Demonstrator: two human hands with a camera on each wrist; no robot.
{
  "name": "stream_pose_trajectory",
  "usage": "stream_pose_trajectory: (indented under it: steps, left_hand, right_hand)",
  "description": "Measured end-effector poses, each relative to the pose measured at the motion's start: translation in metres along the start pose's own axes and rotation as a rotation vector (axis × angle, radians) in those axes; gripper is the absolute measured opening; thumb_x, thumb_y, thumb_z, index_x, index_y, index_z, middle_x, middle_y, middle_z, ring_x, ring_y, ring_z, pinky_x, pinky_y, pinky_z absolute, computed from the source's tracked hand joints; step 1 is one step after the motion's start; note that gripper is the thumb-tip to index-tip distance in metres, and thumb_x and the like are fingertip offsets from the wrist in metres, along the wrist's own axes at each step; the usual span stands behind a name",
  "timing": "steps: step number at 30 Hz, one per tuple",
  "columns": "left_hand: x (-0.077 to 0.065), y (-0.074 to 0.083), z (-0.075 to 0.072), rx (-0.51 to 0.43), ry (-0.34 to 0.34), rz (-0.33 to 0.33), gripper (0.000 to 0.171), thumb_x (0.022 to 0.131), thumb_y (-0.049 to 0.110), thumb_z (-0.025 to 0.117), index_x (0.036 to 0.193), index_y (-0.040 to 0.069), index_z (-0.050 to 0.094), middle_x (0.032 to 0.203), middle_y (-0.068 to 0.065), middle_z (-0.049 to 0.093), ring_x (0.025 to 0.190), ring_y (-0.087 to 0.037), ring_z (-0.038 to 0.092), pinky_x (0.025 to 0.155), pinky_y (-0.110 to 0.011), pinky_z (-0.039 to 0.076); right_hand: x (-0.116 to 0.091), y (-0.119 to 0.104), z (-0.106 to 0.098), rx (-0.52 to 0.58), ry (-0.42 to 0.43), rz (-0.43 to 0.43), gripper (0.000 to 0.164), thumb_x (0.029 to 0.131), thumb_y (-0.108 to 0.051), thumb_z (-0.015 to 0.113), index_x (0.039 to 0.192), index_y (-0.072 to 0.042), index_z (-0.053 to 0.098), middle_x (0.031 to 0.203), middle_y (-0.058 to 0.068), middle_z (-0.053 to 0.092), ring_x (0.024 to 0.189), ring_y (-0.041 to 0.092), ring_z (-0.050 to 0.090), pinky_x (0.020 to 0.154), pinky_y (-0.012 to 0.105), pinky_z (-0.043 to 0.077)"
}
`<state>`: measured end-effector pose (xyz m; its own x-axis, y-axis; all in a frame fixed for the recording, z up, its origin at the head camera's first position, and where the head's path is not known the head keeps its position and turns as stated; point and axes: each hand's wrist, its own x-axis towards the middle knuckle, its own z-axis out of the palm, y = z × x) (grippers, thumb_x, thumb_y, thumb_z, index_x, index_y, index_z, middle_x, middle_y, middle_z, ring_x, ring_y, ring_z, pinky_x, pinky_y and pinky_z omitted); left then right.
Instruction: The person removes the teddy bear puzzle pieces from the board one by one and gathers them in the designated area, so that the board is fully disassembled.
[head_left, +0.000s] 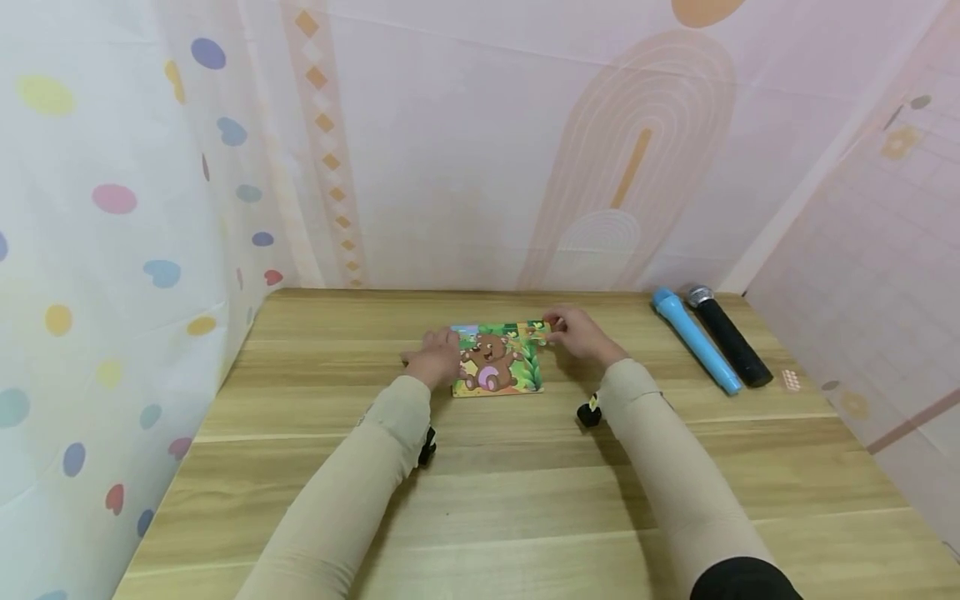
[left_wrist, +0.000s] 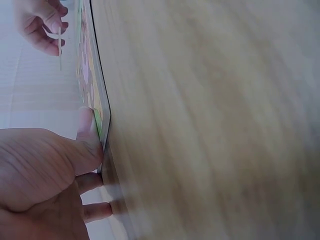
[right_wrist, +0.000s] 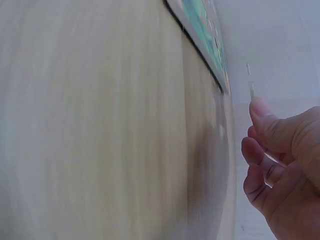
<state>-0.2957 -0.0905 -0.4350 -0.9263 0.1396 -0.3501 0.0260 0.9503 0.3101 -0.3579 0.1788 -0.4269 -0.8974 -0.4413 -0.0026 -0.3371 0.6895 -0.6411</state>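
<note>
A jigsaw puzzle [head_left: 491, 367] with a smiling brown bear on a green background lies flat on the wooden table. My left hand [head_left: 437, 358] rests at its left edge. In the left wrist view, that thumb [left_wrist: 87, 132] lies on the picture by the corner, and the other fingers reach down to the tabletop beside it. Pinched between the thumb and fingers of my right hand [head_left: 581, 333] is a thin puzzle piece [right_wrist: 250, 80], seen edge-on and raised off the table. From the head view the piece overlaps the puzzle's upper right corner.
To the right lie a light blue microphone [head_left: 696, 342] and a black microphone [head_left: 729, 336], side by side. A small red-and-white patterned patch [head_left: 791, 380] is near the table's right edge. Patterned cloth [head_left: 450, 150] hangs behind the table and at both sides.
</note>
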Motion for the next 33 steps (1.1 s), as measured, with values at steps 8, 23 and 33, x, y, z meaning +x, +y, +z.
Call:
stream_pose_trajectory:
  steps: [8, 23, 33]
  left_hand:
    - [0.001, -0.004, 0.0, 0.018, 0.015, -0.004, 0.078, 0.101, 0.029, 0.062, 0.159, 0.002, 0.019, 0.169, -0.015, 0.01, 0.154, -0.038, 0.008, 0.103, -0.081, 0.025]
    - [-0.005, -0.005, 0.0, 0.0, 0.043, 0.008, 0.082, 0.1, 0.035, 0.064, 0.16, 0.001, 0.02, 0.168, -0.016, 0.013, 0.153, -0.04, 0.009, 0.103, -0.078, 0.028]
    - [-0.005, -0.006, 0.0, -0.018, 0.038, 0.002, 0.081, 0.1, 0.035, 0.065, 0.16, 0.003, 0.022, 0.169, -0.014, 0.012, 0.154, -0.038, 0.008, 0.103, -0.078, 0.027]
  right_hand:
    - [-0.008, 0.014, -0.009, 0.005, 0.039, 0.026, 0.036, 0.097, 0.003, 0.065, 0.132, 0.009, 0.057, 0.127, 0.024, 0.057, 0.111, 0.037, 0.061, 0.093, 0.045, 0.053]
    - [-0.025, 0.049, -0.037, -0.003, 0.05, 0.101, 0.038, 0.099, 0.003, 0.06, 0.136, 0.009, 0.054, 0.127, 0.028, 0.057, 0.119, 0.044, 0.057, 0.097, 0.051, 0.05]
    - [-0.042, 0.073, -0.06, -0.029, 0.062, 0.115, 0.036, 0.1, 0.005, 0.057, 0.134, 0.014, 0.052, 0.131, 0.034, 0.054, 0.118, 0.049, 0.055, 0.097, 0.055, 0.048]
